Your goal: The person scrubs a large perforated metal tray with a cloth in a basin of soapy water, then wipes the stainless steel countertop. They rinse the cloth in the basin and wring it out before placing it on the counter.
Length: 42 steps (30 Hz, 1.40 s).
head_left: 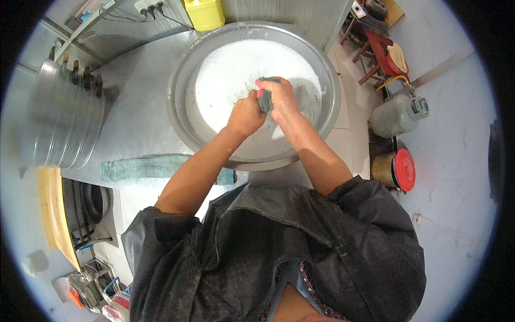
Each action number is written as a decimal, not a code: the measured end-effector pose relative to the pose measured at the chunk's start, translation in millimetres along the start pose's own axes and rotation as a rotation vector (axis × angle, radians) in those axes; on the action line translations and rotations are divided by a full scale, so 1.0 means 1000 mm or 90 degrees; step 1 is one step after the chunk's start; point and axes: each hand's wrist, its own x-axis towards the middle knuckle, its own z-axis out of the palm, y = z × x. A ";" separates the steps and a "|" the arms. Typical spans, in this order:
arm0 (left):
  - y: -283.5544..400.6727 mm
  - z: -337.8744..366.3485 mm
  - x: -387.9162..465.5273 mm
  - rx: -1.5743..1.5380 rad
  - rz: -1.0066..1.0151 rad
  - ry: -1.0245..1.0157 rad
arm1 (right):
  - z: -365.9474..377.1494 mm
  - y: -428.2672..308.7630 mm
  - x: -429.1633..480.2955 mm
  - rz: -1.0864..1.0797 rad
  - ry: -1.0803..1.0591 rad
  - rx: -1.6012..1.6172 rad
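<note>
Both hands are over a large round metal basin (179, 120) that holds white, sudsy liquid (225, 72) with dark specks. My left hand (246, 114) grips a dark grey wet cloth (264, 101) from the left. From the right, my right hand (283, 94) holds the same bunched cloth, with part of it showing above the fingers. The two hands are close together near the basin's middle. A green cloth (141, 168) lies flat along the near edge of the metal table, partly behind my left forearm.
Upright round metal pans with handles (66, 116) stand at the table's left. A yellow plastic jug (205, 15) is behind the basin, near plugged-in cords (151, 9). On the floor at right are a gas cylinder (394, 116), a red-lidded pot (404, 170) and a red stool (374, 56).
</note>
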 end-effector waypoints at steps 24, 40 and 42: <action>0.059 -0.063 -0.050 -1.583 -0.304 -0.615 | 0.031 -0.047 -0.037 0.123 -0.626 0.326; 0.017 -0.094 -0.011 -0.697 -0.252 -0.469 | 0.050 -0.045 -0.023 -0.093 -0.304 -0.397; 0.015 -0.075 -0.006 -0.623 -0.228 -0.416 | 0.045 -0.032 -0.022 -0.153 -0.264 -0.391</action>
